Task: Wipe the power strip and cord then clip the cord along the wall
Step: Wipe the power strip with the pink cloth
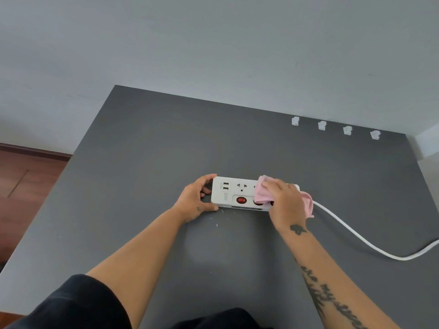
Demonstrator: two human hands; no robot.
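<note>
Head view: the right hand [286, 203] presses a bunched pink cloth [263, 194] onto the cord end of the power strip [234, 193]. The left hand [196, 198] clamps the strip's other end. Its long axis runs left-right mid-surface, so wiping likely travels leftward. The cord [356, 236] trails toward the right edge; four clips [335, 128] line the far edge.

Left hand [193, 198] cupped, thumb and fingers spread, right hand [286, 201] palm-down, fingers apparently curled
</note>
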